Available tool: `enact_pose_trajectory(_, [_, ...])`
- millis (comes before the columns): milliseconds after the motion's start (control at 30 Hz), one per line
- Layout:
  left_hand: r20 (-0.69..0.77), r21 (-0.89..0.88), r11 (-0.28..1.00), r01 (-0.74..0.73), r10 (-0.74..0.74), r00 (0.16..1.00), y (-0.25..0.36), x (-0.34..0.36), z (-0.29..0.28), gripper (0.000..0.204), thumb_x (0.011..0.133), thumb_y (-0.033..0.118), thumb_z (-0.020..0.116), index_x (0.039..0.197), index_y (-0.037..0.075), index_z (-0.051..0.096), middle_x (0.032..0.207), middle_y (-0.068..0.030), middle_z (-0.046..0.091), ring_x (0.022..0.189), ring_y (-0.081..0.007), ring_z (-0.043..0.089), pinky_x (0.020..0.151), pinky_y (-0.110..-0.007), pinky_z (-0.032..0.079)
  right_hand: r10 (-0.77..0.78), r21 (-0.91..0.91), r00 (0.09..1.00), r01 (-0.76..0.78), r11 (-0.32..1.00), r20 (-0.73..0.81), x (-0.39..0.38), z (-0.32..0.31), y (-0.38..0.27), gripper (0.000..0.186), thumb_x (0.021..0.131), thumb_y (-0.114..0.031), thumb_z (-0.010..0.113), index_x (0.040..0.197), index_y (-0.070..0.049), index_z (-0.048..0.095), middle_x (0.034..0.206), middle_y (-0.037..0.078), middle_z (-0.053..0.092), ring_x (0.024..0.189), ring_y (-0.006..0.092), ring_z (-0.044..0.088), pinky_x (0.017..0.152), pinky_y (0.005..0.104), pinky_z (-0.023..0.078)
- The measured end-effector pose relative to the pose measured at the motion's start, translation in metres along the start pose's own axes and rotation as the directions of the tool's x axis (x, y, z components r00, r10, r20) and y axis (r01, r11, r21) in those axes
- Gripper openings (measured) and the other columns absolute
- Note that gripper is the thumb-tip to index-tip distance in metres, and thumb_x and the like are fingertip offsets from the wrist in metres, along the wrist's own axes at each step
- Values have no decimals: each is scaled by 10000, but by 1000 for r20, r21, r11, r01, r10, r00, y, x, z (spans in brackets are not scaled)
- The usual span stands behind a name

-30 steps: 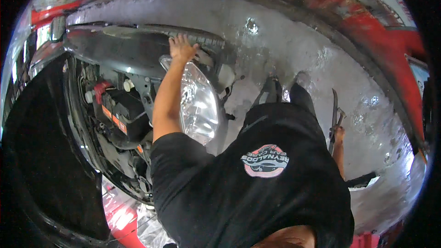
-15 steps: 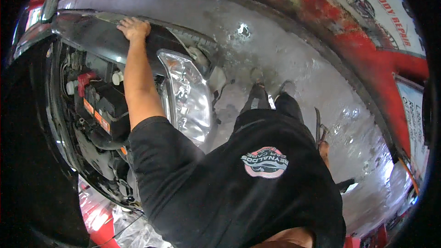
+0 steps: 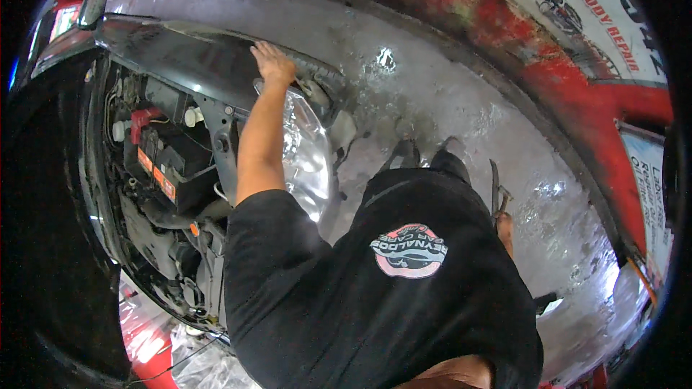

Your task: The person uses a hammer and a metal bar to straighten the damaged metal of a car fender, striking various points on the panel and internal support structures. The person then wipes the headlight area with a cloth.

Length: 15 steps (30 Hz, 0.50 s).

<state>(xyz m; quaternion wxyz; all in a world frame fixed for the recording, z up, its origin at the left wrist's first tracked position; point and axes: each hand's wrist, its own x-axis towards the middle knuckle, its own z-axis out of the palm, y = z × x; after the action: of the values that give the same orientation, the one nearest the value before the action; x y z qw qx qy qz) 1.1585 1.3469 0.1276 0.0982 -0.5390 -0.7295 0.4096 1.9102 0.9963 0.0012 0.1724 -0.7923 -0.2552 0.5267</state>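
Observation:
My left hand (image 3: 274,65) lies flat on the dark car fender (image 3: 180,50), fingers stretched out, just beyond the top corner of the clear headlight (image 3: 306,148). That forearm crosses over part of the headlight. Down at my right side, my right hand (image 3: 504,225) is closed around a hand tool (image 3: 495,181) with a long, narrow, slightly curved dark piece and a shorter metal part beside it. My shirt partly hides this hand, and the tool's exact kind is not clear.
The engine bay lies uncovered at left, with a black battery (image 3: 176,166) and a red terminal cover (image 3: 144,121). Clear plastic sheeting (image 3: 209,360) is at lower left. A red wall (image 3: 584,112) with posters curves along the right, beyond the grey floor (image 3: 432,86).
My left hand has slid rightward along the fender, closer to the headlight. The right hand stays low at my side with the tool, shifted only slightly.

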Motion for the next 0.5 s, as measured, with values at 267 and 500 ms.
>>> enact_pose_trajectory(267, [-105,-991,25,-134,486,868,168,-157,12,855,1009,652,464,1578,22,368,1631,-242,352,1515,-386,337,1249,-465,250,24,120,1000,-21,992,-17,92,-46,124,229,947,-223,600,866,-30,691,727,65,632,626,195,601,535,411,454])
enact_pose_trajectory(500, [569,-809,-112,576,90,817,296,-471,245,527,957,432,617,1279,17,668,1163,-229,697,1033,-375,674,858,-479,532,-228,-615,596,788,-14,770,297,-95,57,300,934,-326,607,847,-56,704,674,67,602,615,243,582,567,414,454])
